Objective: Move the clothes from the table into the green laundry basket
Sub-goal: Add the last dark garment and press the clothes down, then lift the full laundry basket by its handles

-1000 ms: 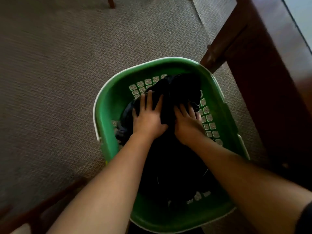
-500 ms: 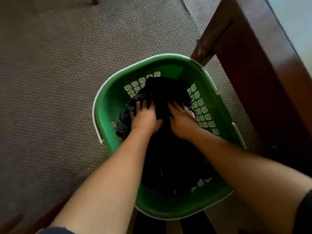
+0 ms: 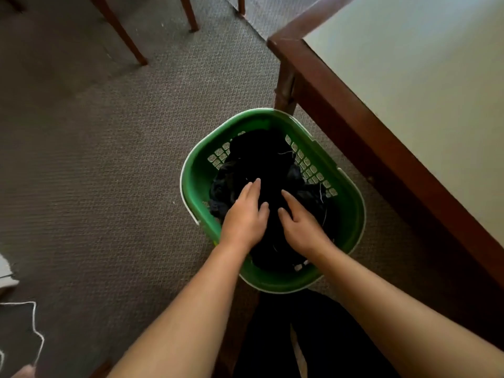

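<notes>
Clothes point(image 3: 259, 159) inside green laundry basket point(image 3: 351, 214)

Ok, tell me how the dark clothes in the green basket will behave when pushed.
The dark clothes lie crumpled and shapeless, so probably floppy: they should squash, not resist. Loose threads show, so snagging is possible.

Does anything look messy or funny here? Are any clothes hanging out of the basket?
Not really. The dark clothes sit bunched inside the green basket, none over its rim, and it stands upright on the carpet. The only stray thing is a thin white cord lying loose at lower left.
</notes>
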A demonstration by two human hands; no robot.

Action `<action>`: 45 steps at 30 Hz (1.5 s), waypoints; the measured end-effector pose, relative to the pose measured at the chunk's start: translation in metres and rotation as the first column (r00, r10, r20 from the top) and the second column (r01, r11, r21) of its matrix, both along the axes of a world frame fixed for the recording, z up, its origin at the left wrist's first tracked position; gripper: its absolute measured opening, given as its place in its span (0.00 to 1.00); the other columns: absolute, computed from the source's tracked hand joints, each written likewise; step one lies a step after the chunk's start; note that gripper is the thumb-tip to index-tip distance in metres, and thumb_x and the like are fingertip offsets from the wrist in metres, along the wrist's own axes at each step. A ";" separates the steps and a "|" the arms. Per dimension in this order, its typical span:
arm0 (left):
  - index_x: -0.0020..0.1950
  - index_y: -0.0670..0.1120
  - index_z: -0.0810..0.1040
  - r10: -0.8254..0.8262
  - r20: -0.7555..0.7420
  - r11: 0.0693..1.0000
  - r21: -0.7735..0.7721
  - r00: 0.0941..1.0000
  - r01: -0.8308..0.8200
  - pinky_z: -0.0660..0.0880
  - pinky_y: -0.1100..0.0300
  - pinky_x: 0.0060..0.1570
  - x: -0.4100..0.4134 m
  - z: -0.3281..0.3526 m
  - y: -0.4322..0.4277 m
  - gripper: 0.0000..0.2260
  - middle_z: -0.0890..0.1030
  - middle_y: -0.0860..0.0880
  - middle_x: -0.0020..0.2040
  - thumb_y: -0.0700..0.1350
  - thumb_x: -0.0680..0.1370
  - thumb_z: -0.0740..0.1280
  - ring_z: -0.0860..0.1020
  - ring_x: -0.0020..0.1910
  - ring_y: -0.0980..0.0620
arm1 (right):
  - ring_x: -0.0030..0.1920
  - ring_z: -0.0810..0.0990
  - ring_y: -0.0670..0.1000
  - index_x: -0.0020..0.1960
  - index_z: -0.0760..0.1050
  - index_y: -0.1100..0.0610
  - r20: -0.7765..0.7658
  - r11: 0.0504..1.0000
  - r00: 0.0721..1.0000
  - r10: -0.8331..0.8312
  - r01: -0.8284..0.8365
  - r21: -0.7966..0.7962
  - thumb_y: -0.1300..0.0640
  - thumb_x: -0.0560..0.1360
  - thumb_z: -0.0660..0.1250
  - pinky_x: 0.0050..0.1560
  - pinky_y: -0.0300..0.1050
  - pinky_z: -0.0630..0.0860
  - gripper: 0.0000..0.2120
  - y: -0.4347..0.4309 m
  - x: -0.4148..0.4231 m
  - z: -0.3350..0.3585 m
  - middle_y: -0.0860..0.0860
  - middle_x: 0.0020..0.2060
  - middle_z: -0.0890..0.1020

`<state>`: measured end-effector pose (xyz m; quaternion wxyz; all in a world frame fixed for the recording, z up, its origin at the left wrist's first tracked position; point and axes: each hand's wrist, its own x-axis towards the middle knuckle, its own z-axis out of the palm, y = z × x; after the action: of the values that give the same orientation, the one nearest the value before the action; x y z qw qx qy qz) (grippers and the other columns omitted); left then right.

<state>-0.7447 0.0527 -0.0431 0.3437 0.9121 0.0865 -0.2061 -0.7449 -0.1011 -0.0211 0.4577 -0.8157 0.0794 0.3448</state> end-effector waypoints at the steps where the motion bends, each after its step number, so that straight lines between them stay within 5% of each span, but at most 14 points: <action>1: 0.83 0.50 0.58 -0.027 0.007 1.000 0.002 1.000 0.027 0.66 0.55 0.72 -0.002 0.010 -0.001 0.27 0.60 0.50 0.82 0.50 0.84 0.61 0.62 0.80 0.51 | 0.79 0.58 0.46 0.82 0.56 0.49 -0.005 0.999 0.999 -0.033 0.033 0.011 0.50 0.85 0.55 0.78 0.45 0.58 0.25 -0.004 -0.005 0.011 0.46 0.79 0.61; 15: 0.79 0.44 0.66 -0.194 0.115 0.981 0.031 0.974 0.192 0.59 0.69 0.66 0.019 0.070 0.008 0.25 0.72 0.46 0.75 0.45 0.82 0.65 0.70 0.74 0.50 | 0.77 0.63 0.46 0.80 0.60 0.53 0.065 0.890 0.888 -0.455 0.456 0.002 0.51 0.85 0.58 0.77 0.45 0.60 0.25 -0.031 -0.048 0.071 0.48 0.77 0.67; 19: 0.78 0.42 0.67 -0.329 0.121 0.944 0.018 0.937 0.329 0.61 0.65 0.68 0.042 0.071 0.031 0.25 0.73 0.44 0.74 0.46 0.82 0.66 0.71 0.73 0.48 | 0.79 0.61 0.49 0.81 0.58 0.54 0.102 0.792 0.800 -0.591 0.599 -0.117 0.51 0.84 0.58 0.75 0.41 0.55 0.27 -0.010 -0.049 0.070 0.50 0.78 0.64; 25: 0.77 0.45 0.68 -0.626 0.075 0.780 0.054 0.777 0.623 0.69 0.54 0.68 0.095 0.066 0.067 0.24 0.73 0.45 0.73 0.48 0.82 0.66 0.73 0.71 0.46 | 0.77 0.63 0.54 0.80 0.61 0.55 0.136 0.580 0.613 -0.778 0.784 -0.220 0.51 0.83 0.61 0.77 0.50 0.59 0.27 0.036 -0.056 0.057 0.53 0.77 0.67; 34: 0.78 0.44 0.68 -0.792 -0.017 0.604 0.117 0.610 0.788 0.71 0.52 0.67 0.122 0.044 0.090 0.25 0.72 0.44 0.74 0.47 0.81 0.66 0.73 0.71 0.45 | 0.80 0.51 0.63 0.82 0.52 0.54 0.114 0.384 0.463 -0.879 0.829 -0.406 0.43 0.80 0.65 0.78 0.63 0.56 0.38 0.047 -0.084 0.008 0.59 0.81 0.52; 38: 0.73 0.38 0.73 -0.722 0.059 0.683 0.214 0.689 0.698 0.71 0.46 0.69 0.135 0.033 0.096 0.24 0.75 0.38 0.67 0.43 0.78 0.69 0.72 0.68 0.38 | 0.81 0.47 0.63 0.83 0.47 0.51 0.006 0.346 0.387 -0.922 0.832 -0.433 0.40 0.79 0.64 0.78 0.63 0.57 0.41 0.042 -0.090 -0.014 0.59 0.81 0.47; 40: 0.71 0.37 0.74 -0.748 0.046 0.649 0.260 0.663 0.715 0.71 0.43 0.69 0.142 0.027 0.104 0.23 0.76 0.36 0.65 0.42 0.77 0.70 0.72 0.67 0.36 | 0.81 0.44 0.62 0.82 0.48 0.47 -0.049 0.352 0.369 -0.928 0.831 -0.430 0.40 0.80 0.63 0.78 0.63 0.56 0.38 0.040 -0.093 -0.020 0.55 0.82 0.44; 43: 0.72 0.39 0.73 -0.797 -0.004 0.571 0.324 0.604 0.755 0.70 0.41 0.70 0.154 0.015 0.122 0.25 0.74 0.36 0.68 0.43 0.76 0.71 0.71 0.69 0.35 | 0.81 0.46 0.62 0.82 0.51 0.45 -0.073 0.335 0.337 -0.939 0.843 -0.420 0.40 0.80 0.63 0.78 0.63 0.57 0.36 0.040 -0.097 -0.028 0.53 0.82 0.44; 45: 0.76 0.40 0.69 -0.744 -0.036 0.624 0.316 0.667 0.714 0.67 0.42 0.73 0.161 0.010 0.127 0.28 0.69 0.36 0.73 0.44 0.76 0.70 0.67 0.73 0.35 | 0.81 0.49 0.63 0.82 0.51 0.44 -0.084 0.300 0.291 -0.953 0.865 -0.402 0.41 0.80 0.63 0.77 0.62 0.59 0.36 0.041 -0.097 -0.035 0.53 0.82 0.44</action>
<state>-0.5834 0.1799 -0.0336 0.0900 0.9187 -0.2770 -0.2667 -0.8415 -0.0599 -0.0559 0.4328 -0.6105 0.6514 0.1254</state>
